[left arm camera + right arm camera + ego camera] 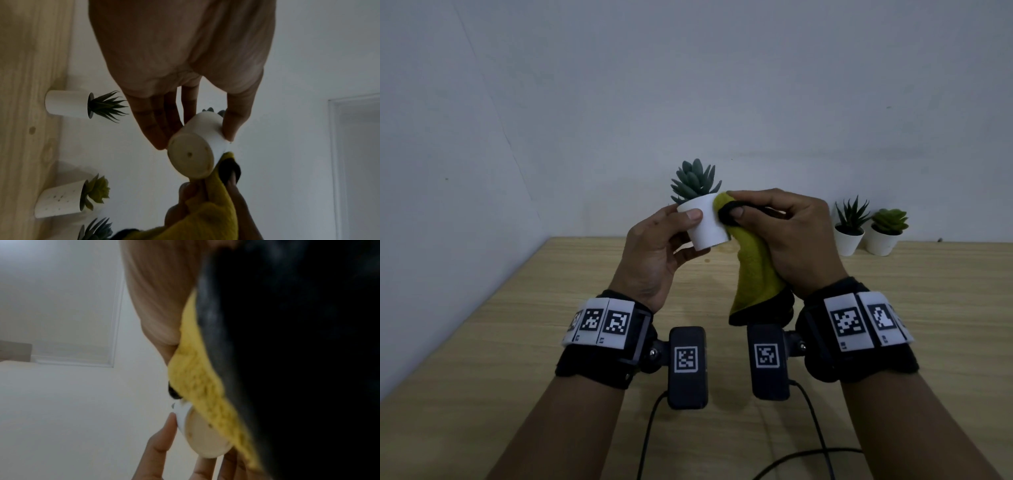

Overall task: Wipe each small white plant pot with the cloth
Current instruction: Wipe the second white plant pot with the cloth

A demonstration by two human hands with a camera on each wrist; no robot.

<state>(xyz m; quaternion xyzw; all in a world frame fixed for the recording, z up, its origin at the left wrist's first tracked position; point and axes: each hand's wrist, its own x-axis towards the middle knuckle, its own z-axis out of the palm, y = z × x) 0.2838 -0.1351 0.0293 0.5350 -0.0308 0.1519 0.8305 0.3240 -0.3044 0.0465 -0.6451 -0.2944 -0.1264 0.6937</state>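
My left hand (671, 236) holds a small white pot (703, 224) with a grey-green succulent (695, 181) above the table, thumb on its near side and fingers behind. The pot's flat underside (190, 158) faces the left wrist camera and shows again as the pot base (202, 439) in the right wrist view. My right hand (777, 233) grips a yellow cloth with a black edge (753, 270) and presses it against the pot's right side. The cloth (197, 381) fills much of the right wrist view. Two more white pots, one with spiky leaves (848, 240) and one with a green rosette (881, 241), stand at the back right.
The wooden table (517, 325) meets a pale wall at the back and on the left. Black cables (808, 455) trail across its near edge. In the left wrist view the tip of another grey-green plant (98, 230) shows at the bottom edge.
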